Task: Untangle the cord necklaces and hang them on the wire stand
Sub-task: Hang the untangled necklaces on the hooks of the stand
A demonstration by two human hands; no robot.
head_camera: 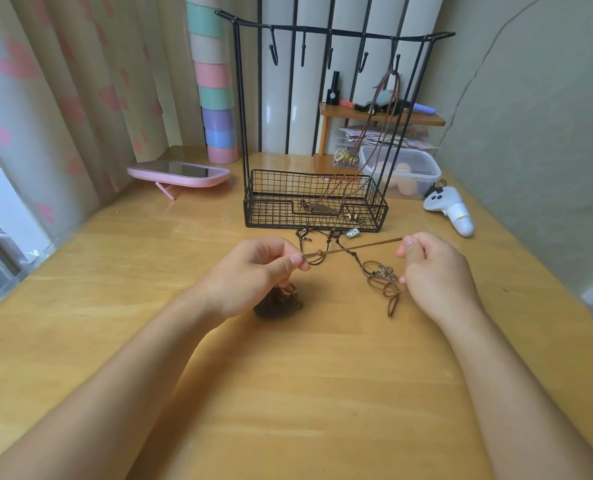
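Note:
A brown cord necklace [354,247] is stretched taut between my hands above the wooden table. My left hand [260,268] pinches it near a knot; my right hand [430,265] pinches its other end. Loose coils of the cord with a metal clasp [381,282] lie by my right hand. A dark pendant [281,303] sits under my left hand. More dark cords [319,237] lie tangled in front of the black wire stand [316,202]. One brown necklace [381,126] hangs from the stand's right hook, its pendant resting in the basket.
A pink mirror [180,173] lies at the back left beside a pastel striped tube [215,98]. A clear plastic box [409,171], a small wooden shelf [378,116] and a white controller [451,209] stand at the back right.

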